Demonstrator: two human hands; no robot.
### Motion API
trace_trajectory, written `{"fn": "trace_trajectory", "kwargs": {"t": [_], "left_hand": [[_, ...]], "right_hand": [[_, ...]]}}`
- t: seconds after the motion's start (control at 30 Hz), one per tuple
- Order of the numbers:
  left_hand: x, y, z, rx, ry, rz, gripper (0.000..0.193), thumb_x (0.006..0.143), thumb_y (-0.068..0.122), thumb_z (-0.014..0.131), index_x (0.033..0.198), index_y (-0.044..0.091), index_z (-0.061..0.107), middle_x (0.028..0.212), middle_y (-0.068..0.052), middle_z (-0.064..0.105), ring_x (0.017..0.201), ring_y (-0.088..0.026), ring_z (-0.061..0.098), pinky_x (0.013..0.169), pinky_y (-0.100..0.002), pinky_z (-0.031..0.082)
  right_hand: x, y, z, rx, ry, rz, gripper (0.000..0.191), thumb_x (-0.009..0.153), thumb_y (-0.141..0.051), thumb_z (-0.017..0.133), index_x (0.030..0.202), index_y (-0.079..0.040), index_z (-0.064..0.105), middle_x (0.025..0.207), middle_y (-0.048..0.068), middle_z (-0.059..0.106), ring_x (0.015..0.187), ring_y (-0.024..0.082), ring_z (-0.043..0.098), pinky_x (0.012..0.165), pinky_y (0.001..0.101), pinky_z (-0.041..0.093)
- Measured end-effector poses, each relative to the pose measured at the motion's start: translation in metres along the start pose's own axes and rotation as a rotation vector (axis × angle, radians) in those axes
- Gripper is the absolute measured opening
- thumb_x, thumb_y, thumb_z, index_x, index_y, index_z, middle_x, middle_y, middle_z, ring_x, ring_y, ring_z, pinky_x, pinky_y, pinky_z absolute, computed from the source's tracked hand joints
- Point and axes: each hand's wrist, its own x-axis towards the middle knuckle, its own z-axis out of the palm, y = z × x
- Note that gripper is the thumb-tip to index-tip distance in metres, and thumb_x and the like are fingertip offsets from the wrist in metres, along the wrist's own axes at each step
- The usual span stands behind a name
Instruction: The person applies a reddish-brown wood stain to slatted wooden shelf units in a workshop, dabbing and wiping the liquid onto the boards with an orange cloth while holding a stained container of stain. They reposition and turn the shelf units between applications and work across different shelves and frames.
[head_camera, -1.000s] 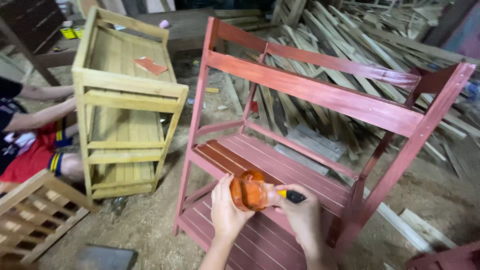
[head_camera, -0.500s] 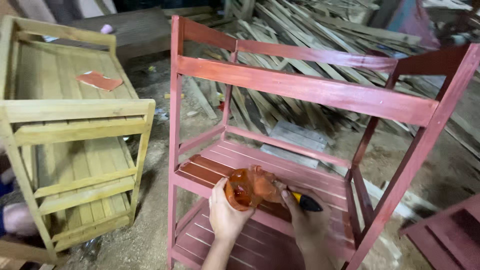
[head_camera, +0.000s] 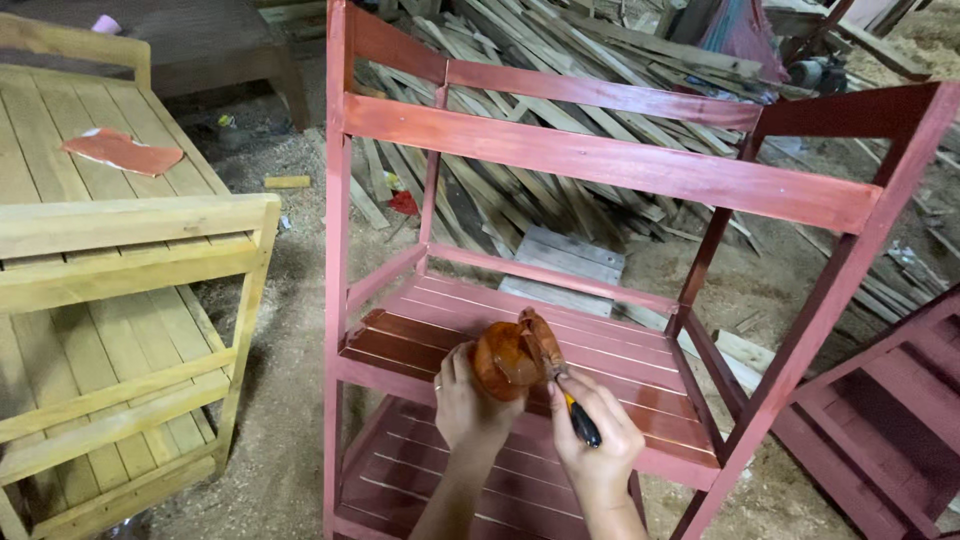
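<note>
Head view: my left hand (head_camera: 470, 405) gripped a paint pot (head_camera: 503, 360) over the red shelf (head_camera: 600, 165) while my right hand (head_camera: 598, 435), closed on a brush (head_camera: 555, 365), dipped into it.

The left hand (head_camera: 468, 398) covers the near side of the paint cup (head_camera: 508, 358); its contents are hidden. The brush (head_camera: 556, 372) bristles blur against the cup. The red shelf (head_camera: 600, 160) and bare wooden shelf (head_camera: 130, 225) run off the bottom edge.
</note>
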Motion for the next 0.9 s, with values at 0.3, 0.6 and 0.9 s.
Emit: {"fn": "trace_trajectory", "kwargs": {"t": [0.3, 0.6, 0.9], "left_hand": [[0.018, -0.016, 0.025, 0.014, 0.057, 0.121, 0.084, 0.057, 0.033, 0.09, 0.128, 0.009, 0.053, 0.133, -0.014, 0.058, 0.123, -0.039, 0.055, 0.104, -0.049, 0.049], [0.064, -0.029, 0.053, 0.108, -0.094, -0.03, 0.107, 0.045, 0.031, 0.098, 0.136, 0.013, 0.044, 0.139, -0.01, 0.051, 0.127, -0.036, 0.051, 0.1, -0.049, 0.051], [0.124, -0.083, 0.08, -0.008, -0.133, -0.103, 0.105, 0.047, 0.028, 0.099, 0.136, 0.016, 0.046, 0.135, -0.008, 0.053, 0.126, -0.035, 0.053, 0.1, -0.048, 0.051]], "right_hand": [[-0.002, 0.022, 0.023, -0.08, -0.012, -0.058, 0.015, 0.083, -0.005, 0.08, 0.098, -0.003, 0.076, 0.102, 0.013, 0.076, 0.092, 0.023, 0.077, 0.081, 0.0301, 0.061], [0.028, 0.124, 0.057, 0.409, 0.097, 0.644, 0.016, 0.089, -0.008, 0.08, 0.1, 0.001, 0.074, 0.095, 0.012, 0.075, 0.078, 0.017, 0.07, 0.066, 0.0344, 0.061], [0.036, 0.228, 0.096, 0.75, 0.208, 1.254, 0.018, 0.091, -0.017, 0.074, 0.099, -0.005, 0.063, 0.095, 0.009, 0.076, 0.069, 0.024, 0.07, 0.056, 0.0382, 0.062]]}}
